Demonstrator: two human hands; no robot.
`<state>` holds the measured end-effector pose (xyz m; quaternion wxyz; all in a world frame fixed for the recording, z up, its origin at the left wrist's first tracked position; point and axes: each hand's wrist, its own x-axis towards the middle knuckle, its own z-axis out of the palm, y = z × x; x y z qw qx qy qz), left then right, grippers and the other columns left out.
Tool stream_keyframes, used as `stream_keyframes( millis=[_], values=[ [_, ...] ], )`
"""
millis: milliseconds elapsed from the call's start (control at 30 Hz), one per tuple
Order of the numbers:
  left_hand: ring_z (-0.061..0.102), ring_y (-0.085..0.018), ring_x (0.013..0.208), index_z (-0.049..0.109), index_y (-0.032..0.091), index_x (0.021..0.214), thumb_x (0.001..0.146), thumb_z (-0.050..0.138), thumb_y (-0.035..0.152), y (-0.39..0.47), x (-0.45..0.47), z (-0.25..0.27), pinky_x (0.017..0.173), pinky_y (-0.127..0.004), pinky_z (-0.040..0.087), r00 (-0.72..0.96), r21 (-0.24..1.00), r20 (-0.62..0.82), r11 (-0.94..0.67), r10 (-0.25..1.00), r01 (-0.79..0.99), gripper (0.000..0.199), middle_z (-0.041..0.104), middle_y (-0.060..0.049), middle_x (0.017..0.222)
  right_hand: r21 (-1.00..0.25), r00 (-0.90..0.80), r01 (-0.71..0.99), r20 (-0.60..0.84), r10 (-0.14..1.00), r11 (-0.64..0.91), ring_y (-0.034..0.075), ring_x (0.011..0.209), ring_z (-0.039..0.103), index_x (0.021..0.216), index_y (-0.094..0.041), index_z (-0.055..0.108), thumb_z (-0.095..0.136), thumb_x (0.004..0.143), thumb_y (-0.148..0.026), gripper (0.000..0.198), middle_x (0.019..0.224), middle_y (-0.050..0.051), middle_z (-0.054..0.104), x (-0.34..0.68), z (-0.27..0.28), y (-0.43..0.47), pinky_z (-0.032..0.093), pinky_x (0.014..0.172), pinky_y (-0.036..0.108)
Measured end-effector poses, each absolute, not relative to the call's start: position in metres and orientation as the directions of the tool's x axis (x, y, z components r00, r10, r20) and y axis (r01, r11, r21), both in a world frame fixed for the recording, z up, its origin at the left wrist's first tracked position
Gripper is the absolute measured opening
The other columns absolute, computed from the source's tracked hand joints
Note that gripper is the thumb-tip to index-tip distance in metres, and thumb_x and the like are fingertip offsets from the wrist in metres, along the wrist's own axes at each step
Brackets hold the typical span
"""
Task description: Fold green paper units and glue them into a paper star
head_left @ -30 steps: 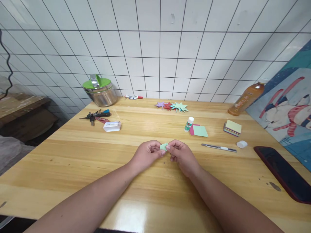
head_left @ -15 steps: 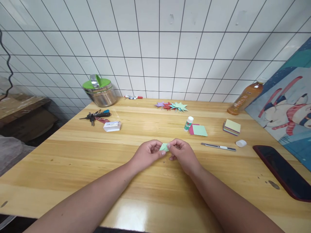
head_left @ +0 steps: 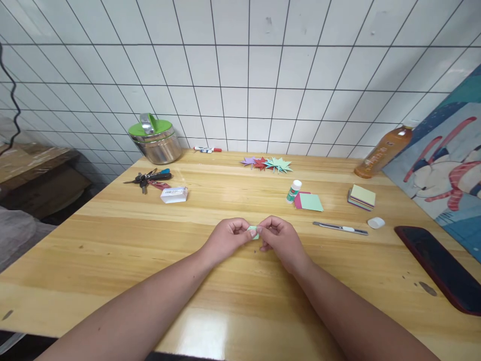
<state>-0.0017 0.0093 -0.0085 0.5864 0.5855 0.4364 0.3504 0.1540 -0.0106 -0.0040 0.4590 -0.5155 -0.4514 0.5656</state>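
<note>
Between my two hands, over the middle of the table, is a small folded piece of light green paper (head_left: 254,235). My left hand (head_left: 232,237) pinches its left side, thumb on top. At the right side of the paper, my right hand (head_left: 280,237) grips it between thumb and forefinger, the other fingers curled. Fingers cover much of the paper, so its exact folds are hidden. Beyond my right hand lie green and magenta paper squares (head_left: 311,202), with a glue stick (head_left: 293,191) standing beside them.
A utility knife (head_left: 340,228), a white cap (head_left: 376,222), a stack of coloured paper (head_left: 361,197) and a phone (head_left: 438,265) lie at right. Folded paper stars (head_left: 278,164), a marker (head_left: 207,150) and a tilted bottle (head_left: 383,151) are along the back. Keys (head_left: 152,178), a small box (head_left: 174,194) and a green-lidded pot (head_left: 160,143) occupy the left.
The green paper has turned in my fingers and less of it shows. My thumbs have come closer together over it. The whole view has shifted slightly.
</note>
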Motion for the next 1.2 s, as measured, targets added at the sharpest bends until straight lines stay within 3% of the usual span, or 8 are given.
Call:
stream_keyframes(
  millis=[200, 367, 633, 767, 967, 1100, 1200],
  values=[
    [0.061, -0.017, 0.074, 0.064, 0.013, 0.089, 0.069, 0.069, 0.038, 0.005, 0.001, -0.0015, 0.063, -0.025, 0.045, 0.469, 0.967, -0.15, 0.228, 0.87, -0.113, 0.032, 0.067, -0.007, 0.083, -0.977, 0.011, -0.182, -0.114, 0.993, -0.11, 0.008, 0.046, 0.051, 0.07, -0.017, 0.055, 0.068, 0.067, -0.04, 0.026, 0.053, -0.005, 0.056, 0.153, -0.0043, -0.0111, 0.05, 0.048, 0.022],
    [0.06, -0.014, 0.065, 0.064, 0.012, 0.081, 0.07, 0.068, 0.038, 0.0064, 0.0016, -0.0045, 0.057, -0.023, 0.044, 0.398, 0.97, -0.177, 0.227, 0.9, -0.082, 0.028, 0.066, -0.005, 0.072, -0.978, 0.022, -0.183, -0.106, 0.994, -0.101, 0.008, 0.045, 0.049, 0.07, -0.018, 0.055, 0.069, 0.065, -0.042, 0.029, 0.05, -0.006, 0.053, 0.155, -0.0036, -0.0104, 0.049, 0.047, 0.022],
    [0.055, -0.011, 0.056, 0.056, 0.013, 0.066, 0.07, 0.069, 0.029, 0.0074, -0.0028, -0.0028, 0.057, -0.023, 0.043, 0.303, 0.988, -0.074, 0.111, 0.95, -0.106, 0.021, 0.06, 0.0, 0.06, -0.993, -0.112, 0.086, -0.089, 0.99, -0.08, 0.008, 0.051, 0.046, 0.068, -0.018, 0.054, 0.064, 0.069, -0.036, 0.021, 0.058, -0.005, 0.049, 0.1628, -0.004, -0.0089, 0.049, 0.047, 0.022],
    [0.053, -0.009, 0.055, 0.056, 0.014, 0.067, 0.071, 0.068, 0.026, 0.0071, -0.0026, -0.0028, 0.057, -0.021, 0.042, 0.281, 0.98, -0.052, 0.103, 0.958, -0.171, 0.018, 0.06, 0.002, 0.058, -0.993, -0.151, 0.089, -0.092, 0.984, -0.079, 0.007, 0.049, 0.042, 0.066, -0.018, 0.052, 0.062, 0.071, -0.033, 0.018, 0.055, -0.006, 0.044, 0.1601, -0.0027, -0.0097, 0.049, 0.046, 0.021],
    [0.055, -0.009, 0.057, 0.058, 0.012, 0.065, 0.068, 0.072, 0.027, 0.0098, -0.0048, -0.0015, 0.058, -0.02, 0.043, 0.309, 0.949, -0.132, 0.211, 0.942, -0.236, 0.021, 0.062, 0.0, 0.059, -0.994, -0.153, 0.0, -0.112, 0.982, -0.113, 0.007, 0.051, 0.043, 0.064, -0.018, 0.05, 0.063, 0.069, -0.03, 0.018, 0.057, -0.006, 0.044, 0.1579, 0.002, -0.0116, 0.05, 0.049, 0.021],
    [0.062, -0.014, 0.072, 0.061, 0.014, 0.08, 0.068, 0.072, 0.032, 0.01, -0.0059, -0.0015, 0.066, -0.025, 0.049, 0.393, 0.93, -0.22, 0.314, 0.893, -0.193, 0.024, 0.065, -0.004, 0.077, -0.989, -0.14, -0.001, -0.144, 0.98, -0.146, 0.007, 0.051, 0.042, 0.064, -0.017, 0.049, 0.063, 0.069, -0.031, 0.019, 0.057, -0.006, 0.044, 0.1599, 0.002, -0.0117, 0.05, 0.047, 0.021],
    [0.062, -0.016, 0.078, 0.063, 0.014, 0.093, 0.07, 0.07, 0.036, 0.0081, -0.0046, -0.0009, 0.068, -0.026, 0.049, 0.427, 0.941, -0.204, 0.297, 0.881, -0.162, 0.032, 0.065, -0.007, 0.087, -0.989, -0.15, 0.006, -0.15, 0.977, -0.151, 0.007, 0.052, 0.042, 0.064, -0.017, 0.05, 0.062, 0.069, -0.031, 0.019, 0.058, -0.005, 0.045, 0.1613, 0.0004, -0.011, 0.049, 0.047, 0.021]
  ],
)
